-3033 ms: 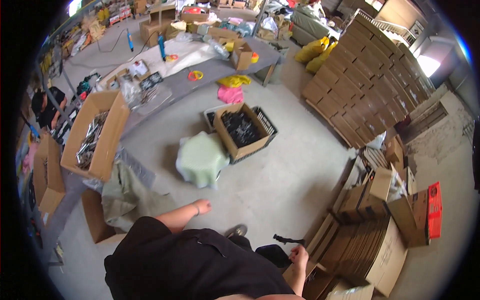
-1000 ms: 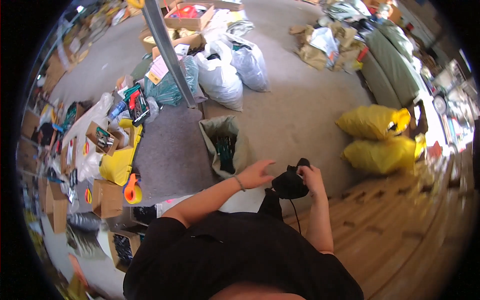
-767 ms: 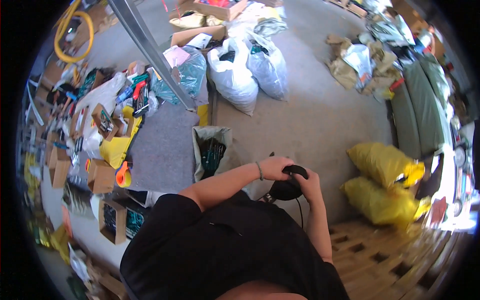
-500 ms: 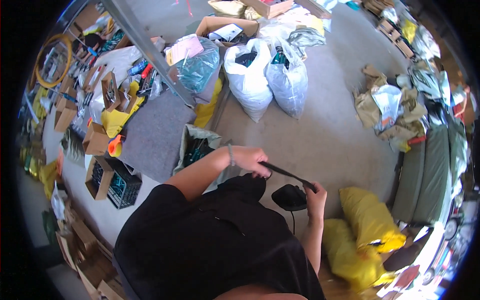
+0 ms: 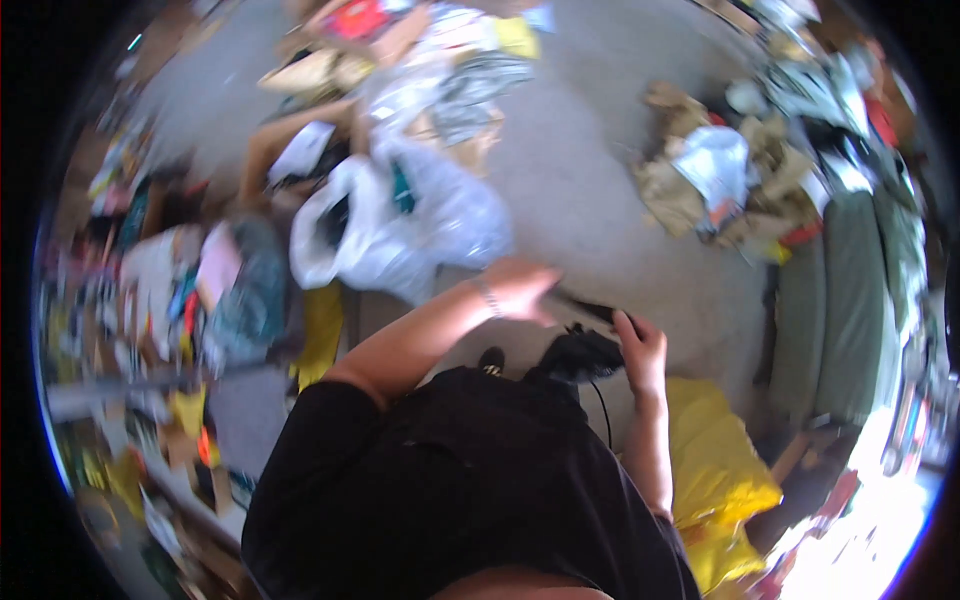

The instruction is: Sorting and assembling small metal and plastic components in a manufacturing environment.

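The picture is blurred by motion. In front of my black shirt, my left hand (image 5: 520, 290) and my right hand (image 5: 640, 345) both hold a black object (image 5: 580, 352). The left hand grips a thin black strap-like part at its top. The right hand closes on its right side. A thin black cord hangs down from the object along my right forearm. What the object is cannot be made out.
White plastic bags (image 5: 400, 225) lie on the grey floor (image 5: 590, 190) ahead. A yellow sack (image 5: 715, 470) sits at my right, a green roll (image 5: 845, 300) beyond it. Crumpled paper and cardboard (image 5: 700, 170) lie at upper right. Mixed clutter fills the left side (image 5: 180, 300).
The view has swung round from stacked cardboard boxes to the bags and sacks. My hands stay together on the black object, which is now held higher against my shirt.
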The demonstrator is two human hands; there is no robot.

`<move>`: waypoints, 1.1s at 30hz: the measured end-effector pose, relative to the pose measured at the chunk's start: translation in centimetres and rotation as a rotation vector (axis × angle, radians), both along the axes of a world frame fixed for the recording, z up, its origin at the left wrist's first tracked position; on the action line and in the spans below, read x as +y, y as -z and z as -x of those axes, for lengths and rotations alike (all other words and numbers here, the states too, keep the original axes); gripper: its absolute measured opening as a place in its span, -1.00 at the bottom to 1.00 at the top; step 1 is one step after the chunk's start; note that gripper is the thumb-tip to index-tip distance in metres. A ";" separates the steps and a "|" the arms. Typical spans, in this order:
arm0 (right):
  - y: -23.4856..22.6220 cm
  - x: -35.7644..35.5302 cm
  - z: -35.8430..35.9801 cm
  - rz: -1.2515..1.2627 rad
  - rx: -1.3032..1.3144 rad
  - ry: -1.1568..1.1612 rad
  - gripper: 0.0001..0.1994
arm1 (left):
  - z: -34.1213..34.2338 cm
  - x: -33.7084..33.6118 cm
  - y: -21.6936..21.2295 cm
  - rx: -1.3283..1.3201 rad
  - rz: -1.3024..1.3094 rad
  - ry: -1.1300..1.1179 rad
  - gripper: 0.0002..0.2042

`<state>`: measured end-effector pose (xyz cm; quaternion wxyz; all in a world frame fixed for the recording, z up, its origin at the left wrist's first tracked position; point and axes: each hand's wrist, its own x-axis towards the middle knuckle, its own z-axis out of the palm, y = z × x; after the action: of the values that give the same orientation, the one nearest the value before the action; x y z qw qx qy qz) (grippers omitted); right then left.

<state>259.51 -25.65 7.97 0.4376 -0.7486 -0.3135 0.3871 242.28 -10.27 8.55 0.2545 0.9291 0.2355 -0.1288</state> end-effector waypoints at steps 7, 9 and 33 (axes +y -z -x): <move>3.8 15.2 -13.3 0.001 0.240 -0.094 -0.49 | -13.5 10.1 -0.5 -0.637 1.460 -0.177 -0.81; 12.0 19.6 -16.2 -0.337 0.081 -0.056 -0.43 | -21.1 13.4 -1.4 -0.714 0.907 -0.152 -0.70; 40.2 52.3 -71.3 0.597 0.697 0.913 -0.12 | -56.0 48.8 11.0 -0.463 -0.135 0.148 -0.84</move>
<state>330.85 26.68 -32.20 0.4075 -0.7264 0.3180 0.4530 298.25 38.49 -2.41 0.2288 0.9634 0.1104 0.0851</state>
